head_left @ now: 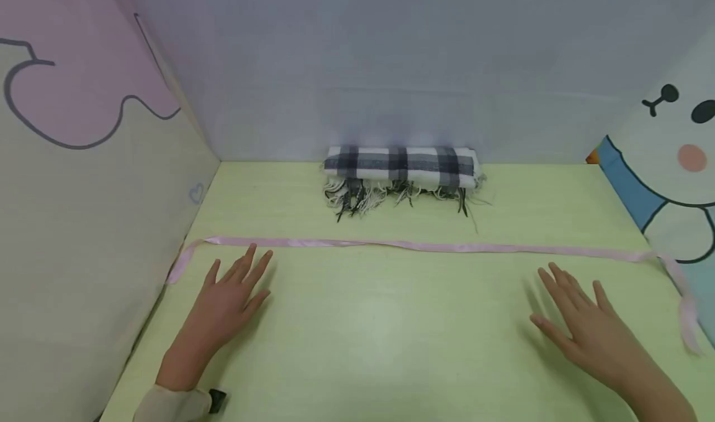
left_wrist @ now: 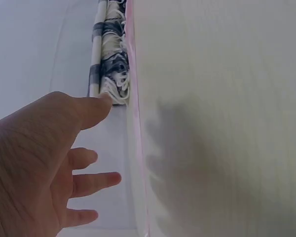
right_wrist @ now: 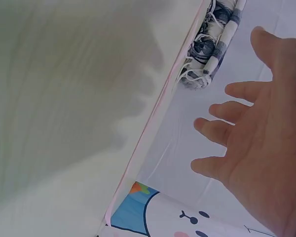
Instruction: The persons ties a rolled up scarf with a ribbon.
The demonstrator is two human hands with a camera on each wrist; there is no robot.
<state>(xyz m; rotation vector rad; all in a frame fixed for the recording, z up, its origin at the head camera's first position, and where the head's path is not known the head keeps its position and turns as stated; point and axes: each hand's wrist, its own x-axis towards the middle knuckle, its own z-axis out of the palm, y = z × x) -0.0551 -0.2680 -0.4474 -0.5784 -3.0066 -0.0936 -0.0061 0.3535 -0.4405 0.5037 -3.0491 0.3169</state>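
Stretched across the table is a long pink ribbon [head_left: 424, 246], its two ends bending toward the near side. Behind it lies a folded black-and-white plaid scarf [head_left: 399, 166], fringe facing me. My left hand [head_left: 226, 304] hovers over the left part of the table with fingers spread, fingertips overlapping the ribbon in the head view. On the right, my right hand [head_left: 589, 329] is also spread and holds nothing, just short of the ribbon. Both wrist views show the scarf's fringed end, [left_wrist: 116, 74] in the left one, beyond the ribbon.
The pale yellow-green table [head_left: 374, 329] meets a plain grey backdrop [head_left: 346, 56] behind the scarf. Fabric walls stand at both sides, the left wall [head_left: 72, 236] with a pink shape, the right wall [head_left: 665, 174] with a cartoon animal print.
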